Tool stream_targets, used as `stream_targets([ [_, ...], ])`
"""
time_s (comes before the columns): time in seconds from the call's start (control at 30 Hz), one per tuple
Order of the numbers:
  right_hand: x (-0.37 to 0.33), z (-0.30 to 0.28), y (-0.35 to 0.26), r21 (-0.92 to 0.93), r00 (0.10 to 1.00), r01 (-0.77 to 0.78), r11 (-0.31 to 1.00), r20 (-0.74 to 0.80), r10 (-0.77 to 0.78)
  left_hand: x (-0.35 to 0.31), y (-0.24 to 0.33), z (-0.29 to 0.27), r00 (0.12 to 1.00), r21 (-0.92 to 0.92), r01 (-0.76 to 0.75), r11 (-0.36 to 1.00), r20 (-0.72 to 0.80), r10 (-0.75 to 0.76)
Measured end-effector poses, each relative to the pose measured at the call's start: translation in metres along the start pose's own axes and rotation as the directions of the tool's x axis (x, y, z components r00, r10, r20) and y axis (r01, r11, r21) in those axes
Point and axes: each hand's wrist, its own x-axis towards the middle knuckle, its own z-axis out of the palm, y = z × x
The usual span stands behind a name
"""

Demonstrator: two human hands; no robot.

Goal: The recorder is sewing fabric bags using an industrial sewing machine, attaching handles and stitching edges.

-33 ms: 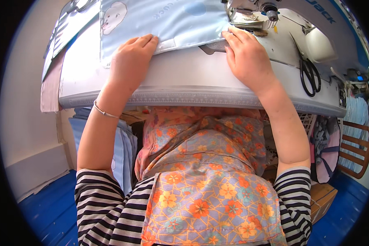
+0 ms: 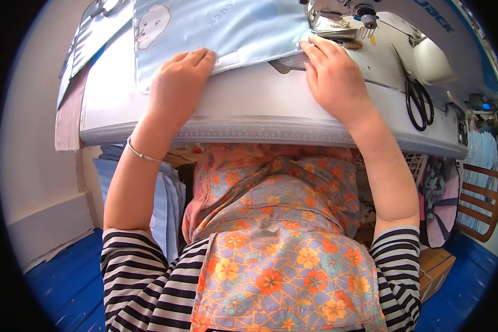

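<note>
A light blue padded cloth panel with a printed white puppy lies on the white sewing table, its near edge running between my hands. My left hand rests on that edge with fingers stretched out, next to a small white label; its thumb is hidden. My right hand has its fingertips on the panel's right corner, thumb apart below them. Just beyond those fingertips is the sewing machine head, where the needle area is hard to make out. A grey curved piece shows partly under the panel.
Black-handled scissors lie right of my right hand. A grey ruler strip lines the table's front edge. Folded blue cloth pieces hang below at left. More cloth sits on the far left. A brown wooden chair back stands at right.
The panel's near edge and label have shifted very slightly by my left hand. Both hands stay in nearly the same place.
</note>
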Motion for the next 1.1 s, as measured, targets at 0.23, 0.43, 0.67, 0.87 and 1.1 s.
stream_targets([
  [0.23, -0.003, 0.003, 0.006, 0.012, 0.999, -0.033, 0.999, -0.003, 0.033, -0.007, 0.069, -0.054, 0.952, -0.086, -0.216, 0.973, 0.203, 0.229],
  [0.43, -0.003, -0.002, 0.007, 0.132, 1.000, -0.013, 0.991, -0.019, 0.015, 0.014, 0.107, -0.056, 0.946, -0.350, -0.236, 0.907, 0.133, 0.297],
  [0.67, -0.020, -0.010, 0.018, 0.101, 0.999, -0.012, 0.995, -0.037, 0.016, 0.029, 0.115, -0.066, 0.958, -0.762, -0.172, 0.624, 0.018, 0.286],
  [0.87, -0.132, -0.087, 0.050, 0.129, 0.822, -0.366, 0.921, -0.418, 0.386, -0.009, 0.109, -0.050, 0.956, -0.597, -0.057, 0.800, 0.200, 0.217],
  [1.1, -0.376, -0.215, 0.160, -0.347, 0.288, -0.911, 0.223, -0.147, 0.946, -0.028, 0.098, -0.053, 0.978, -0.719, -0.012, 0.695, 0.135, 0.156],
])
